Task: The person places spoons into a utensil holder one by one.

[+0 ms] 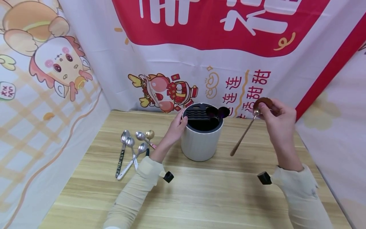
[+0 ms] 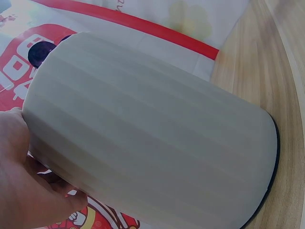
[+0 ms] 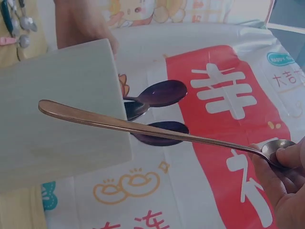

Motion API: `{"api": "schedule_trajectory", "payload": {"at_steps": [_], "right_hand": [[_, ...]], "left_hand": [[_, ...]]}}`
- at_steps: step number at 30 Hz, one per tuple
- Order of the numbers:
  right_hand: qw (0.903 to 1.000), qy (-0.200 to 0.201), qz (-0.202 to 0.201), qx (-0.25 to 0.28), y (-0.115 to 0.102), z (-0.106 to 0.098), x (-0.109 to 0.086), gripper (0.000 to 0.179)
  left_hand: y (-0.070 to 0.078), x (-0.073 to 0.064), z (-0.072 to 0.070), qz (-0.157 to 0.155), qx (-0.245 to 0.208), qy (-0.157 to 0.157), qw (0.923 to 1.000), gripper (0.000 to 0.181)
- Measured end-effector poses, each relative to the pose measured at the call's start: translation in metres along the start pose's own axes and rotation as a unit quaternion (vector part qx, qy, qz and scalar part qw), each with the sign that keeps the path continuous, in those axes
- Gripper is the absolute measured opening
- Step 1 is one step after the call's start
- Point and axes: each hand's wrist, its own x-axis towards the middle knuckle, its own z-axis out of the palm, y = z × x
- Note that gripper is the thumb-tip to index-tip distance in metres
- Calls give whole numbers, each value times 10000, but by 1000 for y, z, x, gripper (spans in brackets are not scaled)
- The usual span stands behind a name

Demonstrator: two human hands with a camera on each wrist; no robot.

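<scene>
My left hand grips the upper left rim of a white, ribbed utensil holder, thumb at the edge of its black slotted lid. In the left wrist view the fingers reach round the holder's side. Dark purple spoons stand in it, bowls up, leaning past the rim. Off to the right of the holder, my right hand pinches a copper-coloured spoon by its bowl. Its long handle slants down and left. From the right wrist, this handle overlaps the holder and the dark spoons.
Left of the holder, several spoons lie loosely on the wooden table, among them a spoon with a dark patterned handle and a gold-bowled spoon. A printed cloth hangs close behind the holder; cloth walls flank both sides.
</scene>
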Motion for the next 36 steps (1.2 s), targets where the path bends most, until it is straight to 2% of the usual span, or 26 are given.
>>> {"api": "schedule_trajectory", "payload": {"at_steps": [4,7,15,23,30,33,36], "right_hand": [[9985,44,-199,510,-6,5,2,25],[9960,33,-354,821,-12,9,4,25],[9918,179,-706,1046,-29,20,8,26],[9793,296,-1087,1679,-38,35,13,25],[9696,392,-1256,2064,-35,47,15,25],[9699,489,-1284,2010,-35,51,15,24],[9697,600,-1142,2073,-35,56,14,22]], "left_hand": [[1,-1,-1,55,-7,-12,10000,50],[1,-1,-1,-24,-6,-33,10000,52],[2,-2,-2,-123,-32,-85,9999,54],[0,-1,-4,-60,-78,-106,9999,53],[-1,0,-4,-12,-164,-162,9997,52],[-1,1,-3,-3,-97,-129,9999,51],[0,0,-2,33,-68,-98,9999,51]]}}
